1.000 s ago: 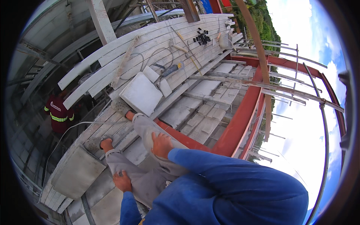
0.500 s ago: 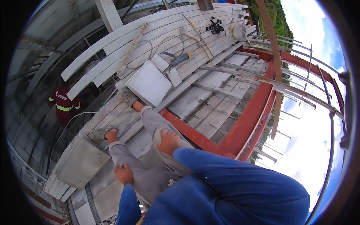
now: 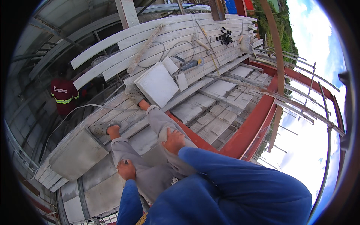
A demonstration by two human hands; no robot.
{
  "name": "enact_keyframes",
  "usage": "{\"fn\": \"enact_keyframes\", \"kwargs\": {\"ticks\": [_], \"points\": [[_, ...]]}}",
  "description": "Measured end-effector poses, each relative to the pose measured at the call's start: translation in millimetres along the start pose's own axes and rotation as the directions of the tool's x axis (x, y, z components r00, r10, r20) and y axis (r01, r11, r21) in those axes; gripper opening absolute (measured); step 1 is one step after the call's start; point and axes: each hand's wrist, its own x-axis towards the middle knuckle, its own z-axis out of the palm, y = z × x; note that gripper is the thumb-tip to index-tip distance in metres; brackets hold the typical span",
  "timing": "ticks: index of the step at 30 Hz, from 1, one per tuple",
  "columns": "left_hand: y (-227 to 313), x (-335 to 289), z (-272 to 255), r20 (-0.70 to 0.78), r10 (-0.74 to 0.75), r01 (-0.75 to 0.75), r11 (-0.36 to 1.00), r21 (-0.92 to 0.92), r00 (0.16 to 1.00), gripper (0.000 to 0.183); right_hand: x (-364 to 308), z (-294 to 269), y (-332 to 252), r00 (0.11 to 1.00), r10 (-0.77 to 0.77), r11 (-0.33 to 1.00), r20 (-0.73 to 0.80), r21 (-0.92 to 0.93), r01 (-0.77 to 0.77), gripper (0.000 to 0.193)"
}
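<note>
My left hand [image 3: 126, 169] rests on my left trouser leg [image 3: 150, 179] near the knee, its fingers loosely bent over the cloth and a dark ring on one finger. On my right knee lies my right hand [image 3: 174, 141], fingers laid over the grey trouser leg [image 3: 159, 122]. Neither hand holds a tool. Ahead of my feet, a stack of pale square boards [image 3: 157, 84] sits on whitish planks [image 3: 150, 50]. Beside it lies an angle grinder [image 3: 191, 64] with a grey body and yellow end. Further off is a hammer [image 3: 201, 44].
A grey slab [image 3: 78, 153] lies left of my left foot. Red steel beams [image 3: 249, 125] frame a drop at right. A co-worker in a dark red shirt [image 3: 64, 92] stands lower left. Cables, a long thin rod [image 3: 208, 47] and black metal pieces [image 3: 224, 36] lie on the planks.
The view has tilted slightly, so the planks and boards sit lower and further right. My hands stay on my legs. The co-worker at left has shifted a little.
</note>
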Motion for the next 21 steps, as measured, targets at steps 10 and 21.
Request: {"fn": "enact_keyframes", "kwargs": {"ticks": [10,21], "points": [[2,0,4,-0.037,0.049,-0.052,0.995,-0.081,0.998,0.042,-3,-11,-3,0.998,-0.044,0.998,-0.046,-0.052,0.041,0.094],[16,3,-5,0.055,-0.006,0.005,1.0,0.023,0.998,0.043,5,-5,2,0.997,-0.014,0.999,-0.08,-0.039,0.011,0.095]]}}
